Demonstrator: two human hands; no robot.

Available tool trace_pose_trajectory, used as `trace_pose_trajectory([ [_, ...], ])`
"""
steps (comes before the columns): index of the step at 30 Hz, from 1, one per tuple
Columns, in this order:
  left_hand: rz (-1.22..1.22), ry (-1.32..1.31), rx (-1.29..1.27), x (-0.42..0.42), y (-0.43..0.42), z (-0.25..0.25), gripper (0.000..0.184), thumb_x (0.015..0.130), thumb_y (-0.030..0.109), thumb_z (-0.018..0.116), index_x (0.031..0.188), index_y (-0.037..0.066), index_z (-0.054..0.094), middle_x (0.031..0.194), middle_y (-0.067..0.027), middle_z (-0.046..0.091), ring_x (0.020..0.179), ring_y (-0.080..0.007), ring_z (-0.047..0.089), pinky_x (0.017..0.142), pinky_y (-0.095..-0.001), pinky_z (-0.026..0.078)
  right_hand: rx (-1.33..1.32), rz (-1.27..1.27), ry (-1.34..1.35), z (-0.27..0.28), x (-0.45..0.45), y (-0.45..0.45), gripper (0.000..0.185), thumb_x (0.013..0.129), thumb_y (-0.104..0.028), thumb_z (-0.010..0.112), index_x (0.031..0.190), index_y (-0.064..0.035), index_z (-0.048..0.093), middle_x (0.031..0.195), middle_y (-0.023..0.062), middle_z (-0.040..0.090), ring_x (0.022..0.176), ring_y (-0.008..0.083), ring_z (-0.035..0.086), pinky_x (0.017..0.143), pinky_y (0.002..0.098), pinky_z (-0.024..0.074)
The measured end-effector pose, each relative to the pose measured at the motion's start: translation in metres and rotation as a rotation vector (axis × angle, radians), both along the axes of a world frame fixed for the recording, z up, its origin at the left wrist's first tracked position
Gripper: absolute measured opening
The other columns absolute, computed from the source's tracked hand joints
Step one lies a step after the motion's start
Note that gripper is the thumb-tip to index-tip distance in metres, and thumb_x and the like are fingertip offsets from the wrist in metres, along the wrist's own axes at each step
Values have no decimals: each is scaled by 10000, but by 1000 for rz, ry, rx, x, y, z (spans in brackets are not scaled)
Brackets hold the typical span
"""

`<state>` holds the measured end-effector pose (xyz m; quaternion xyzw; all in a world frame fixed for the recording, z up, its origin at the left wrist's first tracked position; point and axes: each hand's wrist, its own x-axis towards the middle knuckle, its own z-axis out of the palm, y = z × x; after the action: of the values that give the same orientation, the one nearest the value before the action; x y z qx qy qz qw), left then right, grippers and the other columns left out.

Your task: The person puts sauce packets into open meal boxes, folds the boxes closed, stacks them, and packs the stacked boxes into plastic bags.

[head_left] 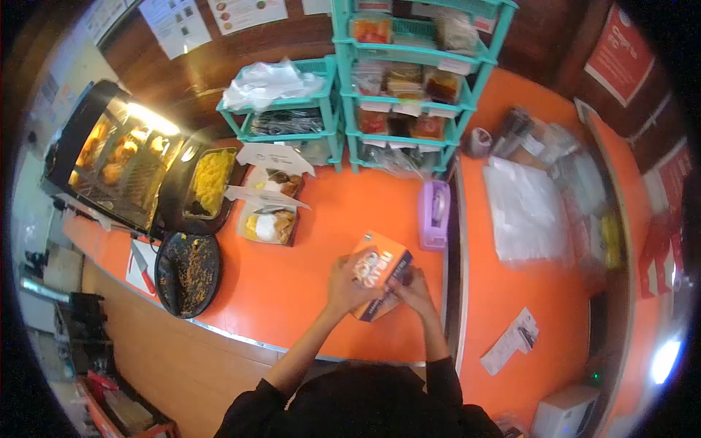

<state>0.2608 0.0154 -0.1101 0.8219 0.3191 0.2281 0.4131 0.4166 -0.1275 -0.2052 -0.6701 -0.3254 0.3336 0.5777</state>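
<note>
An orange and dark printed cardboard food box (381,261) is held between both hands over the front of the orange counter. My left hand (346,286) wraps around its left side, the thumb reaching over the top face. At the right side, my right hand (413,290) has its fingers bent against the dark panel. Whether the box's flaps are fully closed cannot be made out. To the upper left stand two lidded boxes with raised lids: a nearer food box (267,238) and a farther food box (296,187), both with food inside.
A purple tape dispenser (434,219) stands right of the hands. A stone mortar (214,277) and a red-handled knife (143,269) lie left, near a pan of yellow rice (212,182) and a lit food warmer (117,157). Teal racks (409,55) line the back.
</note>
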Motion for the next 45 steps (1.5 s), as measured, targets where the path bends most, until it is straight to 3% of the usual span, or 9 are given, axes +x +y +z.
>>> trace_pose_trajectory([
  [3,-190,-32,-51,5,0,0,845,522,450,845,1304,318,553,1254,-159,471,1119,-369,481,870,-584,413,-394,-181,-284,96,4,-17,974,537,-298,949,1281,-24,383,1194,130,518,1064,239,519,905,395,440],
  [5,-156,367,111,7,-14,13,877,497,446,837,1313,300,552,1292,-166,481,1114,-364,487,867,-566,418,-273,-331,-510,119,19,-11,735,699,-170,821,1288,-20,409,1210,189,502,1101,347,526,949,432,436],
  [13,-172,269,349,9,-52,-39,696,723,392,665,1352,146,497,1372,-182,449,1177,-408,432,946,-578,349,84,217,-873,145,-57,297,393,822,-195,650,1171,-79,513,1188,185,552,1084,386,562,876,500,482],
  [21,-359,-271,97,-42,-11,-1,711,681,343,735,1288,61,492,1383,-231,408,1297,-412,342,1038,-550,303,-309,444,-1102,125,-101,312,723,779,-97,605,1431,-252,335,821,252,645,664,457,634,581,568,493],
  [26,535,-130,216,-148,32,-5,700,665,290,822,1244,49,512,1269,-208,515,1187,-387,483,972,-476,420,-318,599,-762,149,-150,249,794,774,-138,655,1465,-184,268,854,269,652,710,457,643,626,536,509],
  [31,455,-217,79,-204,67,-36,394,731,259,792,1036,59,641,979,-133,642,882,-278,632,728,-378,501,-233,727,-238,140,-158,207,717,666,-409,862,1178,11,586,916,138,701,917,221,669,816,335,517],
  [34,545,-226,-97,-235,85,-37,252,759,228,762,919,48,687,831,-105,665,786,-259,652,655,-364,496,-357,253,-595,110,-148,192,424,650,-302,858,945,-78,652,721,82,668,672,290,661,647,393,532],
  [43,1016,-230,-48,-202,126,-60,250,794,132,690,997,6,615,890,-211,635,803,-384,632,708,-446,491,-477,-145,-877,63,-163,230,684,756,-381,777,1219,10,459,1277,267,503,1103,426,533,903,489,453],
  [45,1038,237,330,-193,124,-47,315,837,253,675,1026,14,595,937,-206,607,844,-413,604,723,-472,473,-458,-136,-862,37,-162,231,588,868,-423,646,1178,60,518,1238,312,525,1120,449,522,905,489,454],
])
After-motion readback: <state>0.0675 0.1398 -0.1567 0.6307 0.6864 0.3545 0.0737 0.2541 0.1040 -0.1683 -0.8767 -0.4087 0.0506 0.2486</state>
